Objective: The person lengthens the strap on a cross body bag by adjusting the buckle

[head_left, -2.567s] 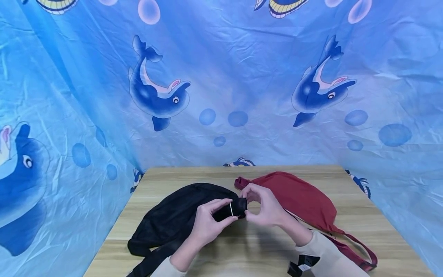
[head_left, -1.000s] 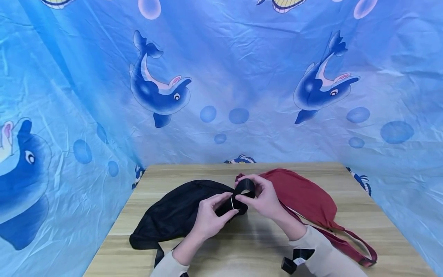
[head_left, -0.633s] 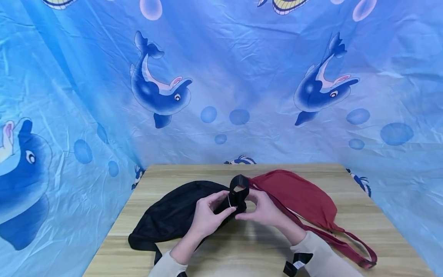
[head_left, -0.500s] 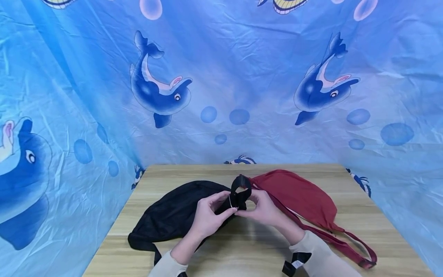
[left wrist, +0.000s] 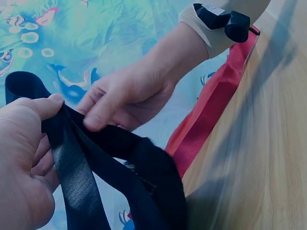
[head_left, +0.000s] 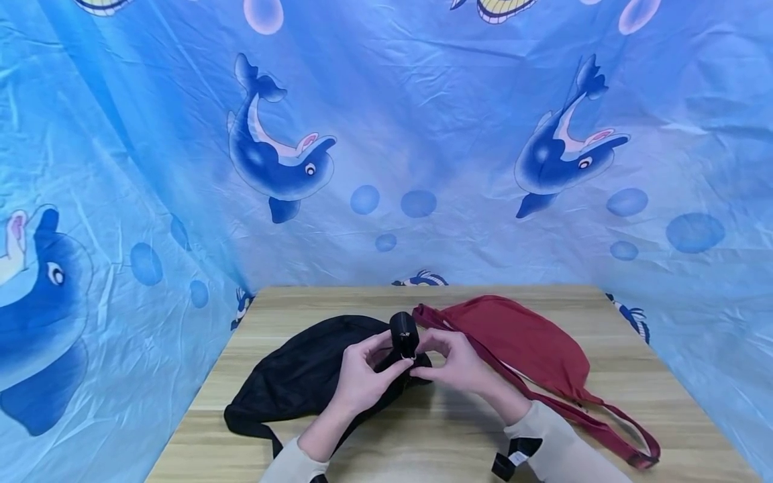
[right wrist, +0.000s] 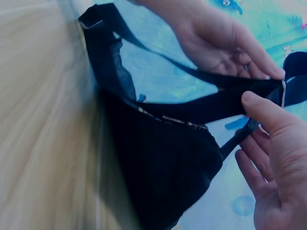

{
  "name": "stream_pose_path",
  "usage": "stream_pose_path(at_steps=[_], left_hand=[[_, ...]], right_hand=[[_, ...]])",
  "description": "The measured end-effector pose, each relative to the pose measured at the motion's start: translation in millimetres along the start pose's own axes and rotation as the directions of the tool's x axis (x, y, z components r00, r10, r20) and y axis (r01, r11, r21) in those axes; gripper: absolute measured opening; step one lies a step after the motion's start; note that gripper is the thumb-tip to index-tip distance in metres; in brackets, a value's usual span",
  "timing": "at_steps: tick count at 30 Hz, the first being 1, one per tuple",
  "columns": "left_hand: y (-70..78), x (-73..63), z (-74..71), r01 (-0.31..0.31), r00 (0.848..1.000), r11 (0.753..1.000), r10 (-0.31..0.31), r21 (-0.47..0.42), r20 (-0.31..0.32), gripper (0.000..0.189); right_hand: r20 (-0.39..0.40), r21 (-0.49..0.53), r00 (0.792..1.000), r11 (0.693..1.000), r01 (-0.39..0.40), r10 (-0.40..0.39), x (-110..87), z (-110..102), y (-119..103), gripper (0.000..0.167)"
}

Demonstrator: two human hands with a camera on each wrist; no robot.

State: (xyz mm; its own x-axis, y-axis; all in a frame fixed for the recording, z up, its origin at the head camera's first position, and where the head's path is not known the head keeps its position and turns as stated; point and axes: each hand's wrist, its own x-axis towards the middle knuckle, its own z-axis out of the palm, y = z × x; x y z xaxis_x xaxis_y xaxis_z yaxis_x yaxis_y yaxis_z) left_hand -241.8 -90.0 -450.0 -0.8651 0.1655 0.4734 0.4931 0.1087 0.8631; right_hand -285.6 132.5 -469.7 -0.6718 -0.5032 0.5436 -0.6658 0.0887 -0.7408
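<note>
A black sling bag (head_left: 302, 369) lies on the table, its webbing strap (left wrist: 79, 182) raised between both hands. The left hand (head_left: 362, 376) pinches the strap beside a thin pale slider or ring (right wrist: 283, 93) between thumb and fingers. Close on the other side, the right hand (head_left: 455, 362) pinches the strap with its thumb, clearest in the right wrist view. A short strap loop (head_left: 403, 325) stands up above the fingertips. In the left wrist view the left hand (left wrist: 24, 153) partly hides that grip. The bag's zip (right wrist: 177, 120) shows in the right wrist view.
A red sling bag (head_left: 519, 342) lies to the right, its red strap (head_left: 628, 429) trailing toward the front. The wooden table (head_left: 435, 449) ends at a blue dolphin-printed curtain (head_left: 423, 134). A black wrist device (head_left: 513, 459) sits on the right sleeve.
The right hand has moved from the strap's folded end down to beside the left fingers. The strap loop now stands up, turned and narrower. The left hand keeps its hold; both bags stay put.
</note>
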Motion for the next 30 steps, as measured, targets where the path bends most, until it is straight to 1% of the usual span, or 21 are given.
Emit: stream_pose_path(at_steps=[3,7,11,14,16,20,24,26,30], left_hand=[[-0.7,-0.2,0.6,0.001,1.0,1.0,-0.001,-0.004,-0.006,0.044],[-0.4,0.8,1.1,-0.007,1.0,1.0,0.008,-0.013,0.009,0.042],[0.0,2.0,1.0,-0.022,1.0,1.0,0.022,-0.015,-0.002,0.042],[-0.2,1.7,1.2,-0.011,1.0,1.0,0.011,-0.013,-0.009,0.042],[0.2,1.5,1.4,-0.001,1.0,1.0,0.001,-0.018,0.005,0.042],[1.8,2.3,0.4,-0.023,0.999,0.999,0.024,-0.023,0.035,0.043],[4.4,4.5,-2.5,-0.053,0.998,0.998,0.054,-0.014,0.015,0.043],[4.5,4.9,-3.8,-0.049,0.999,0.999,0.049,-0.013,0.01,0.042],[4.8,4.8,-4.9,-0.034,0.999,0.999,0.035,-0.02,0.032,0.043]], right_hand=[[0.009,0.022,1.0,1.0,-0.007,0.006,-0.9,-0.6,-0.3,0.033],[-0.001,0.041,0.999,0.999,0.032,-0.032,0.9,-1.1,-2.5,0.031],[-0.003,0.016,0.998,0.997,0.07,-0.07,0.7,-2.9,-1.7,0.03],[0.014,0.033,0.998,0.998,0.055,-0.055,-0.5,-3.6,-1.9,0.034],[0.019,0.053,0.998,0.997,0.053,-0.054,-0.3,-2.8,-2.0,0.036],[0.0,0.098,0.999,0.994,0.04,-0.041,-0.5,-2.1,-5.7,0.033],[-0.011,0.098,0.999,0.994,0.039,-0.038,-2.5,-3.9,-7.9,0.032],[-0.005,0.094,0.999,0.995,0.043,-0.043,-1.6,-4.3,-8.9,0.034],[-0.004,0.075,0.997,0.994,0.075,-0.074,2.3,-2.8,-8.9,0.033]])
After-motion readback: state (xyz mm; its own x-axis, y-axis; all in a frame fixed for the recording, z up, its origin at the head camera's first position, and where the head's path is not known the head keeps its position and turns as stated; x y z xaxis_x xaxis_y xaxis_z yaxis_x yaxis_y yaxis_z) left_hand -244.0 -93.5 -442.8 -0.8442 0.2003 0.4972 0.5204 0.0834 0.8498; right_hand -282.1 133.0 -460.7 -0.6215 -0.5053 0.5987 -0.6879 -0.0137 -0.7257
